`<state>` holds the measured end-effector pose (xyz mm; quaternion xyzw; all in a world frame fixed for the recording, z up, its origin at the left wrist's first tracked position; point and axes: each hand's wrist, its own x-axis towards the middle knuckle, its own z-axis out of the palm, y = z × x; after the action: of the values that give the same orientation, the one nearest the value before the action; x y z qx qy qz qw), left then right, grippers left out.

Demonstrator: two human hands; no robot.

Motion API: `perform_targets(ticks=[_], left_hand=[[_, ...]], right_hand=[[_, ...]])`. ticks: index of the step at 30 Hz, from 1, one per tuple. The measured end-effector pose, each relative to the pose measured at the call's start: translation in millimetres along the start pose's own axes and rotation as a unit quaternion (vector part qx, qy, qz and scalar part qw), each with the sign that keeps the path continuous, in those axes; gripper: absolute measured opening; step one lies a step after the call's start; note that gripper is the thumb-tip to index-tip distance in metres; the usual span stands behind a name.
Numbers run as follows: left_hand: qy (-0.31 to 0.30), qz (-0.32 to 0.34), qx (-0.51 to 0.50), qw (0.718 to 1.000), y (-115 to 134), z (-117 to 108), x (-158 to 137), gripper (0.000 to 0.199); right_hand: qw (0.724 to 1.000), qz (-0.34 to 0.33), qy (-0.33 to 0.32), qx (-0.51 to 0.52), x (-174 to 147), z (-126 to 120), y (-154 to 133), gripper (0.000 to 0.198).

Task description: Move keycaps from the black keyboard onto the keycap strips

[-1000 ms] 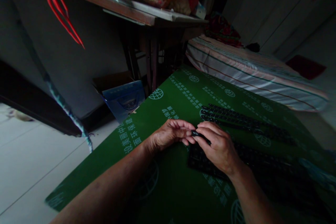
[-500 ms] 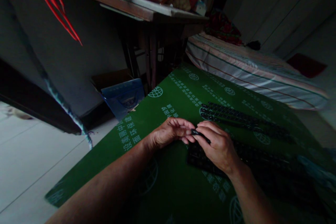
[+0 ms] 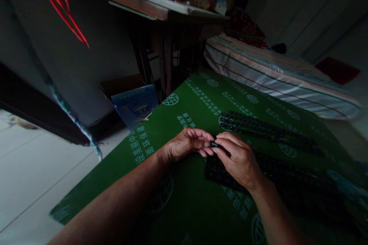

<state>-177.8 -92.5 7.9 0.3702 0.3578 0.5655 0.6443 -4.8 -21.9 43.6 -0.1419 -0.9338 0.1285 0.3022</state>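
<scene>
My left hand (image 3: 194,141) and my right hand (image 3: 237,157) meet over the green printed board (image 3: 178,187). Between their fingertips is a small, shiny black piece (image 3: 213,144), pinched from both sides; its exact kind is too dark and small to make out. Just beneath and beyond my right hand lies a dark, flat, textured black object (image 3: 220,171), partly covered by that hand and forearm. Behind it, a bundle of long black bead-like strips (image 3: 250,124) rests on the board, pointing toward the right.
A wooden desk (image 3: 169,13) piled with papers and bags stands at the back, with a blue box (image 3: 135,103) below it. Bedding with a striped side (image 3: 273,74) is at the back right. Red cords (image 3: 63,7) hang at the upper left. A bluish plastic wrapping (image 3: 347,187) lies far right.
Both hands keep the same pinch on the small black piece in nearly the same place. The view has shifted only very slightly.
</scene>
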Motion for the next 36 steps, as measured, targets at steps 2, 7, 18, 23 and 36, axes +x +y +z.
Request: perform_targets(ticks=[2, 7, 18, 23, 36], left_hand=[[-0.002, 0.001, -0.001, 1.000, -0.4, -0.4, 0.0, 0.021], [-0.005, 0.002, -0.003, 1.000, -0.4, -0.4, -0.1, 0.020], [-0.001, 0.002, 0.010, 1.000, 0.6, 1.3, -0.8, 0.022], [0.006, -0.003, 0.022, 1.000, 1.1, 3.1, -0.7, 0.024], [0.153, 0.074, 0.051, 0.984, 2.1, -4.7, 5.3, 0.018]], right_hand=[[1.000, 0.001, -0.003, 0.001, -0.2, 0.0, 0.1, 0.016], [1.000, 0.001, -0.008, 0.004, -0.9, 0.0, 1.0, 0.013], [1.000, 0.004, -0.007, 0.004, -1.4, 1.4, 0.8, 0.015], [1.000, 0.004, 0.001, 0.009, -3.3, -0.3, 7.7, 0.012], [0.997, 0.080, 0.016, 0.007, -18.5, -1.0, 33.1, 0.010]])
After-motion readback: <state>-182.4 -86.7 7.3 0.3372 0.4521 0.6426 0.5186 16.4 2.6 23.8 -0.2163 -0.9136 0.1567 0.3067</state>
